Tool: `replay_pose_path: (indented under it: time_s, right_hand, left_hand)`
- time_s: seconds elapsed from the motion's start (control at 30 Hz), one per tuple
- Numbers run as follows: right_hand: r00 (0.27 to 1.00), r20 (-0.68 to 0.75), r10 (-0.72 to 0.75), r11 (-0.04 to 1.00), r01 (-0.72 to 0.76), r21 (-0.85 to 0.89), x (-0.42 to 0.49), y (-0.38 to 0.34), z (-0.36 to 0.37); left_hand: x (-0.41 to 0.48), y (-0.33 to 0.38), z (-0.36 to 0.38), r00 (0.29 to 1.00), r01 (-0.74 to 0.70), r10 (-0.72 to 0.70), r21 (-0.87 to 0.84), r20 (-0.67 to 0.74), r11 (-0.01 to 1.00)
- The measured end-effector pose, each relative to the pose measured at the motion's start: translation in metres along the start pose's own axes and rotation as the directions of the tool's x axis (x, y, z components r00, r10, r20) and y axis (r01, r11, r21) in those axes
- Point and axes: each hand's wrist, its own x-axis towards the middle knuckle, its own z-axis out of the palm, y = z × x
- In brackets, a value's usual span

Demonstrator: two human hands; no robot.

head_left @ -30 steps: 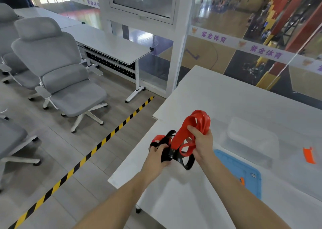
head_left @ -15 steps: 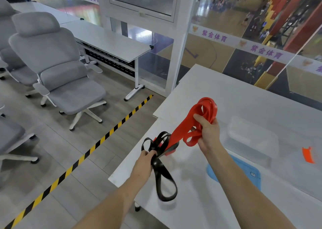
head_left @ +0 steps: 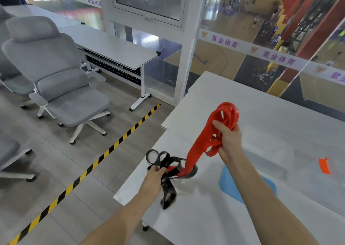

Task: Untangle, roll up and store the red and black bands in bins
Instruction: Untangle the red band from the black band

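My right hand (head_left: 229, 140) grips a bunch of red band (head_left: 200, 142) loops above the white table (head_left: 214, 216). One red strand runs down and left, stretched, and passes through a loop of the black band (head_left: 169, 187). My left hand (head_left: 154, 177) holds the black band near the table's left edge. Black loops stick up above that hand and one hangs down below it. A clear plastic bin (head_left: 267, 142) sits on the table to the right of my right hand.
A blue mat (head_left: 235, 187) lies under my right forearm. A small orange piece (head_left: 324, 165) is at the far right. Grey office chairs (head_left: 56, 77) and a second table (head_left: 112, 50) stand to the left across a yellow-black floor stripe (head_left: 84, 174). Glass wall behind.
My hands have moved apart and the red strand between them is longer and tighter. The hanging black loop has become shorter. The view has shifted slightly.
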Motion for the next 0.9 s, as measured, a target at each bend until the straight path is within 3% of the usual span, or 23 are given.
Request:
replay_pose_path:
  time_s: [0.07, 0.17, 0.23, 0.3, 0.43, 0.57, 0.63, 0.7, 0.8, 0.9]
  right_hand:
    - [0.999, -0.021, 0.044, 0.996, -0.046, -0.075, -0.005, 0.015, 0.0]
    - [0.99, -0.048, 0.13, 0.989, -0.133, -0.069, -0.014, 0.033, -0.007]
    - [0.986, -0.041, 0.164, 0.986, -0.166, -0.027, -0.016, 0.031, -0.013]
    - [0.986, -0.024, 0.164, 0.986, -0.164, 0.022, -0.015, 0.019, -0.017]
    - [0.985, 0.001, 0.17, 0.976, -0.168, 0.139, -0.014, -0.013, -0.02]
    - [0.983, 0.02, 0.18, 0.977, -0.181, 0.112, -0.013, -0.01, -0.026]
    - [0.979, 0.004, 0.203, 0.979, -0.203, 0.027, -0.013, 0.009, -0.031]
    - [0.981, -0.008, 0.196, 0.964, -0.194, -0.179, -0.012, 0.034, -0.04]
    - [0.969, -0.009, 0.247, 0.794, -0.207, -0.572, -0.012, 0.077, -0.059]
    - [0.956, -0.042, 0.29, 0.673, -0.236, -0.701, -0.009, 0.126, -0.087]
  left_hand:
    - [0.015, -0.019, 0.004, 0.987, -0.148, 0.135, 0.168, 0.087, 0.975]
    - [0.013, -0.03, 0.009, 0.927, -0.219, 0.105, 0.293, 0.359, 0.931]
    - [0.007, -0.037, 0.012, 0.901, -0.334, 0.132, 0.466, 0.414, 0.82]
    - [0.005, -0.048, 0.014, 0.904, -0.325, 0.098, 0.52, 0.416, 0.79]
    - [0.009, -0.056, 0.012, 0.929, -0.231, 0.03, 0.515, 0.368, 0.825]
    - [0.016, -0.057, 0.019, 0.951, -0.22, 0.066, 0.515, 0.301, 0.828]
    - [0.021, -0.059, 0.024, 0.964, -0.199, 0.068, 0.525, 0.258, 0.827]
    - [0.024, -0.061, 0.025, 0.953, -0.217, 0.059, 0.534, 0.296, 0.817]
    - [0.025, -0.07, 0.026, 0.941, -0.231, 0.038, 0.556, 0.337, 0.798]
    - [0.022, -0.08, 0.028, 0.935, -0.266, 0.052, 0.596, 0.351, 0.758]
